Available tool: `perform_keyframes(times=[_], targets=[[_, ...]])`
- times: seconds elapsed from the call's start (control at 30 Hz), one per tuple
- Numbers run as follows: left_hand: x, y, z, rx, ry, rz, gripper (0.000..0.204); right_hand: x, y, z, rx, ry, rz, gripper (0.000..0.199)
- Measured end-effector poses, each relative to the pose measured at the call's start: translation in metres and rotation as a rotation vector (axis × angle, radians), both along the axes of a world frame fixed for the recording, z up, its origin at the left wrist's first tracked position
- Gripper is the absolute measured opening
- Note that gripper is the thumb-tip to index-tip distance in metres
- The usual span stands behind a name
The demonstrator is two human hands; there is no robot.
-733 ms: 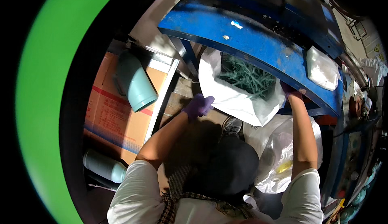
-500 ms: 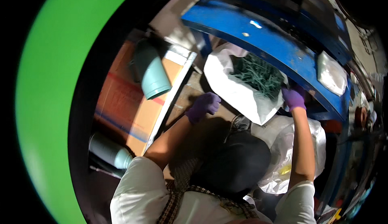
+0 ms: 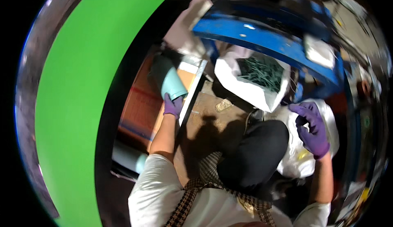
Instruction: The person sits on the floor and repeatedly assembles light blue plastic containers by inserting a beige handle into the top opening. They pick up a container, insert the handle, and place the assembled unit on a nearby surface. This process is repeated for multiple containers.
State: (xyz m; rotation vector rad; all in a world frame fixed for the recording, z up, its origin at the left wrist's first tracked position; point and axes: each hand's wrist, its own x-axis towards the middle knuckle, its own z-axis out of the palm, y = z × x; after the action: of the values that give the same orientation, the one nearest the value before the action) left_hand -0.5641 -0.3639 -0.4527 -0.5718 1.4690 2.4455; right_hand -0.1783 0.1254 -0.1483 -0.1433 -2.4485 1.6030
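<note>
My left hand (image 3: pixel 173 105), in a purple glove, grips the lower rim of a teal pipe fitting (image 3: pixel 172 83) with a bend and a dark upper end. The fitting lies on a brown cardboard box (image 3: pixel 141 100) at the left. On the right, my purple-gloved right hand (image 3: pixel 311 128) hovers over a white plastic bag (image 3: pixel 292 161), fingers apart and partly curled, with nothing plainly in it. Beyond it, a white sack (image 3: pixel 229 77) stands open below the blue bench, filled with dark green strips (image 3: pixel 262 72).
A blue metal bench (image 3: pixel 249 32) crosses the far side, with a white packet (image 3: pixel 319 51) on it. A second pipe piece (image 3: pixel 127 157) lies at the lower left. A large green curved surface (image 3: pixel 73 104) borders the left. A small tan scrap (image 3: pixel 223 105) lies on the floor.
My left hand has moved left onto the pipe fitting's rim. My right hand has drawn back from the sack's edge toward me, and its fingers have come into sight.
</note>
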Motion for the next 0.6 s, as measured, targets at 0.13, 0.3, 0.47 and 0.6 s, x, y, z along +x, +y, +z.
perform_keyframes(times=[0.13,0.3,0.47,0.6], targets=[[-0.024,-0.067,0.038,0.286,0.088,0.384,0.038,0.067,-0.05,0.13,-0.113,0.313,0.292,0.01],[0.003,0.028,0.143,-0.406,0.235,0.17,0.056,0.131,-0.103,0.191,-0.457,0.664,0.607,0.008],[0.131,0.002,0.179,-0.554,0.597,-0.024,0.045,0.159,-0.122,0.2,-0.519,0.901,0.882,0.012],[0.21,-0.012,0.223,-0.529,0.593,-0.026,0.04,0.203,-0.14,0.194,-0.385,0.97,1.124,0.021]])
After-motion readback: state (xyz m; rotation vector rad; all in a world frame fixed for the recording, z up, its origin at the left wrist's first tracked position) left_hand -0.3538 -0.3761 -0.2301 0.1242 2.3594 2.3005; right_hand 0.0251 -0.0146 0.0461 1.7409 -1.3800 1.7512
